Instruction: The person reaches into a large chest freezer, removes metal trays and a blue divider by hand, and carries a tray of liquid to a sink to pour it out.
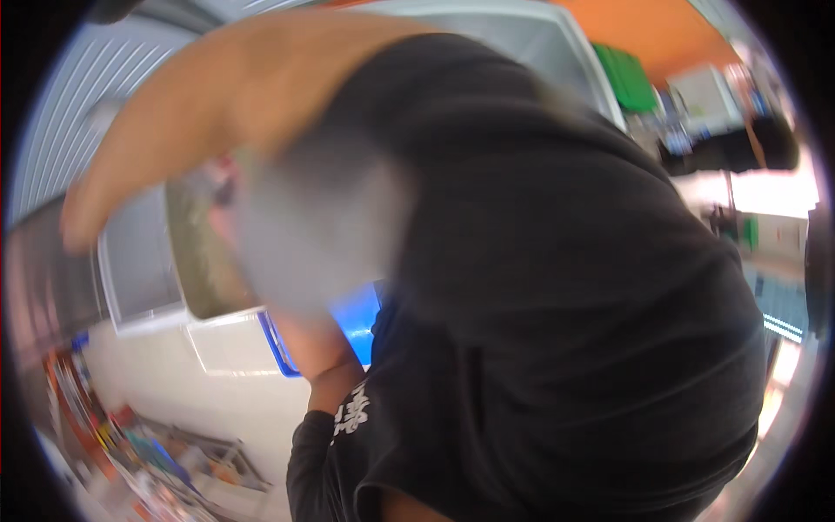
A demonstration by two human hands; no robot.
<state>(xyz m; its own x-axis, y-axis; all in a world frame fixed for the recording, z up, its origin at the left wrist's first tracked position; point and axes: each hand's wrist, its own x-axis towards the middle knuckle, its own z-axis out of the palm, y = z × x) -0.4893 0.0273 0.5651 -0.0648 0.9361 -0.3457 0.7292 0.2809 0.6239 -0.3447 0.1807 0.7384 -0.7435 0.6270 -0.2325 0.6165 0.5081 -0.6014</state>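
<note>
Neither of my hands is in view. Close before me, a person in a black short-sleeved shirt [554, 274] fills much of the picture. One bare arm [196, 98] of that person stretches to the left, its hand blurred near a grey, white-rimmed container [140, 254]. The other arm [316, 342] is bent beside a blue plastic container [357, 320]. A blurred grey patch hides part of the person. Left of the patch is a pale-rimmed container [202, 261] with murky greenish-brown contents; what they are cannot be told.
A large white-rimmed tub [580, 39] stands behind the person, near a green object [623, 77] and an orange surface [659, 32]. A corrugated panel [72, 117] is at the upper left. Mixed goods and a rack [222, 457] lie at the lower left.
</note>
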